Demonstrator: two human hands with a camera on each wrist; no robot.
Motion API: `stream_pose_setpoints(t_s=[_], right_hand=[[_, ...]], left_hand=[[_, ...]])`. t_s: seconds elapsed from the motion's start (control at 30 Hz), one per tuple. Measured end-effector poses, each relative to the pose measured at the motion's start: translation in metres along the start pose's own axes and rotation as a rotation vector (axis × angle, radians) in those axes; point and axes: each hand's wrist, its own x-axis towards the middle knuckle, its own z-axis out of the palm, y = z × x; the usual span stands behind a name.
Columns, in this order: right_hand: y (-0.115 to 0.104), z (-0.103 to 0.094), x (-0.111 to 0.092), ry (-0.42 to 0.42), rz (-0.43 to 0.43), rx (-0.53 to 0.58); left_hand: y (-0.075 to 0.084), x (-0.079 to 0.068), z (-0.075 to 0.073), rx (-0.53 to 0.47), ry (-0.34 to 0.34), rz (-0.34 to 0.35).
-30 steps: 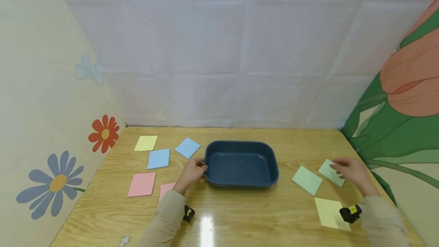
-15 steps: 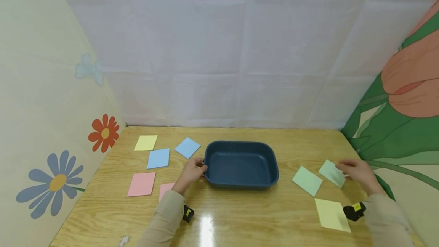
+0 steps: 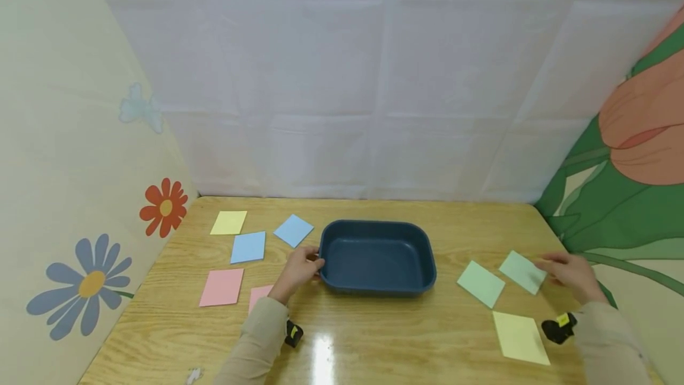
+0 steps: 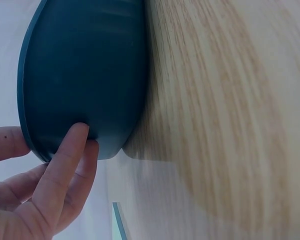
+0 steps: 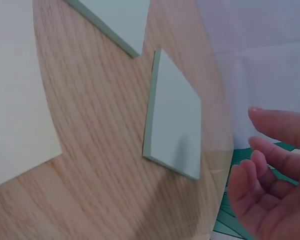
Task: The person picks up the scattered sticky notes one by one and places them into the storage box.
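Note:
A deep dark blue tray (image 3: 376, 263) with rounded corners stands at the middle of the table. My left hand (image 3: 296, 272) grips its left end; in the left wrist view, fingertips (image 4: 79, 132) press the outer wall while the thumb lies at the rim. On the right, my right hand (image 3: 572, 275) hovers beside a green sticky-note pad (image 3: 523, 272), fingers loosely bent around nothing. The right wrist view shows that pad (image 5: 175, 120) flat on the wood, apart from the hand. Another green pad (image 3: 481, 284) lies left of it, and a yellow pad (image 3: 520, 337) lies nearer me.
Left of the tray lie a yellow pad (image 3: 228, 223), two blue pads (image 3: 248, 247) and a pink pad (image 3: 221, 287). A second pink pad (image 3: 259, 297) is partly covered by my left arm. A small white object (image 3: 194, 375) sits near the front edge. A white cloth (image 3: 342, 76) hangs behind.
My right hand has drawn off to the right, away from the green pad it was over, which stays on the table. The left hand keeps its hold on the tray.

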Motion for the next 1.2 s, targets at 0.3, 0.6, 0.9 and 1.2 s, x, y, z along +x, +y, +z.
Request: stream_pose_setpoints(t_s=[0.3,0.6,0.9,1.2], right_hand=[[0.013,-0.002,0.001,0.023,0.059,-0.059],[0.024,-0.005,0.009,-0.013,0.180,-0.055],[0.025,-0.004,0.009,-0.045,0.208,-0.051],[0.026,-0.001,0.009,-0.096,0.256,-0.035]], left_hand=[[-0.002,0.000,0.002,-0.035,0.016,-0.009],[0.001,0.000,0.001,-0.035,0.023,-0.002],[-0.001,0.000,-0.001,-0.043,-0.001,-0.014],[0.001,0.000,-0.001,-0.039,0.004,-0.009]])
